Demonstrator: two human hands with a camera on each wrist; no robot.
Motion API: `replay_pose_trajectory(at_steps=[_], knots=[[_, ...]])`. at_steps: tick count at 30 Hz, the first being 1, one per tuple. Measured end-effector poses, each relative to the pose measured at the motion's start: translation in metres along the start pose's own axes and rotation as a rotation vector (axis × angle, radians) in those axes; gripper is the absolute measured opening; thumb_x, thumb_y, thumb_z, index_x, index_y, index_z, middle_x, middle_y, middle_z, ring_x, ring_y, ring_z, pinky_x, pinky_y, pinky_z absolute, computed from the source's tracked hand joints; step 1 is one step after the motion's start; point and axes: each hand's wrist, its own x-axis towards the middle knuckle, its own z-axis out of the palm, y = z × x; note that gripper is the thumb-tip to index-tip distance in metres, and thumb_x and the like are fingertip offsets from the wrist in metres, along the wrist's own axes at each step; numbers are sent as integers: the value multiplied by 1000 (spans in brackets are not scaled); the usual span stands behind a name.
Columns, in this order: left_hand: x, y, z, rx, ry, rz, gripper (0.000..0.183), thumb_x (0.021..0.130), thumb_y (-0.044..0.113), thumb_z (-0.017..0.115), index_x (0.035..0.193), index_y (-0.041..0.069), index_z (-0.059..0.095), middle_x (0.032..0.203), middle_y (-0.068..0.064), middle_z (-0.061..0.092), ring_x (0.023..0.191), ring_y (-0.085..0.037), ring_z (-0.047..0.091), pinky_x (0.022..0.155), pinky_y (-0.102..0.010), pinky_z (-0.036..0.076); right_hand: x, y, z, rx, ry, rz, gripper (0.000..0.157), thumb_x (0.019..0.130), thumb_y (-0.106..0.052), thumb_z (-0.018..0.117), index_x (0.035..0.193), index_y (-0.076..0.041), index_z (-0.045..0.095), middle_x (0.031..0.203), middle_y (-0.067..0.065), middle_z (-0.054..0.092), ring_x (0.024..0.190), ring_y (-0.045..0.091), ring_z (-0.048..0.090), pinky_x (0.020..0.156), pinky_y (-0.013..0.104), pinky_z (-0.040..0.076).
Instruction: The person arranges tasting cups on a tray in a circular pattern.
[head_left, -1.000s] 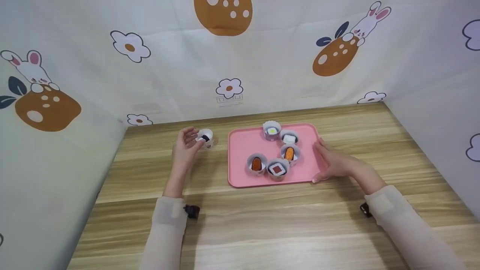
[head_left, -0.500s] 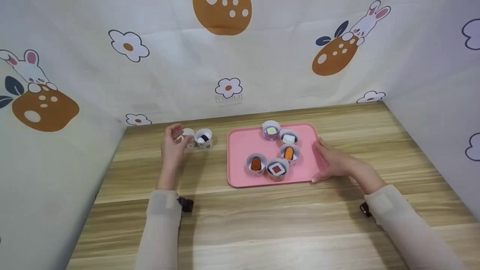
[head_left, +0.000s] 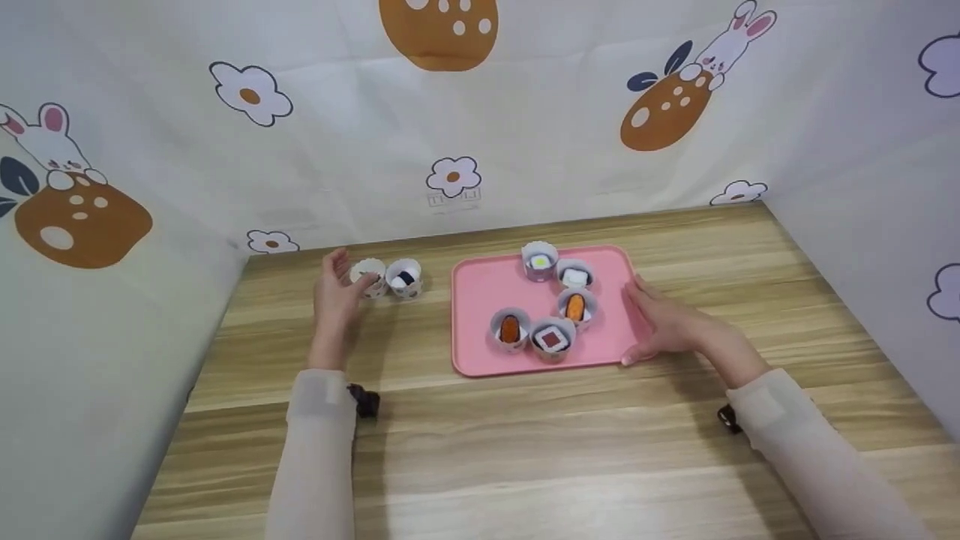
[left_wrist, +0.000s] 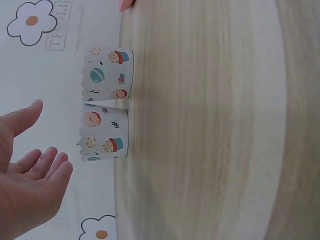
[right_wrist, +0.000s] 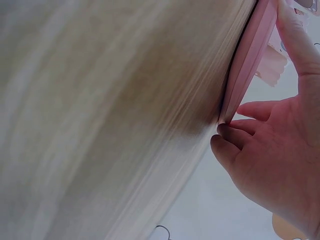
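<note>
My left hand (head_left: 334,292) is over the left of two patterned paper cups, its thumb overlapping that cup (head_left: 369,289) in the head view. In the left wrist view its fingers are spread apart and hold nothing, beside the cup (left_wrist: 104,132). A toy rice ball with a black band sits in the neighbouring cup (head_left: 405,289); the left cup's contents are partly hidden by the thumb. At the right end of the pink tray (head_left: 476,300), my right hand (head_left: 666,322) holds the edge, thumb at the near corner and fingers along the side (right_wrist: 245,75).
Several paper cups with toy sushi stand on the tray, among them a cup with an orange piece (head_left: 576,309) and a cup with a red-centred roll (head_left: 552,341). Printed cloth walls (head_left: 337,165) enclose the wooden table (head_left: 525,450).
My left hand has moved left, away from the rice ball cup to the cup on its left, which came into view. The right hand stays at the tray's edge.
</note>
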Motion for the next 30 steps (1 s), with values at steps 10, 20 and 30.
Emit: replay_pose_trajectory(at_steps=[10, 20, 30], knots=[[7, -7, -4, 141, -57, -81, 82, 92, 5, 68, 157, 4, 19, 163, -21, 24, 152, -35, 25, 125, -43, 25, 0, -1, 0, 16, -9, 10, 133, 70, -62, 81, 158, 3, 5, 166, 26, -6, 151, 49, 6, 122, 61, 18], [11, -11, -1, 171, -116, -95, 85, 91, 1, 67, 157, -2, 14, 162, -26, 25, 149, -38, 29, 124, -43, 28, -1, -1, 0, -8, 12, -19, 132, 71, -59, 83, 156, 7, 7, 165, 29, -3, 150, 50, 11, 121, 61, 20], [16, -19, 3, 235, -93, -94, 75, 90, 4, 67, 151, -7, 27, 155, -29, 37, 144, -39, 37, 123, -44, 29, -1, -1, 0, 8, 10, -9, 133, 70, -61, 82, 157, 6, 6, 165, 28, -5, 151, 50, 7, 122, 60, 17]])
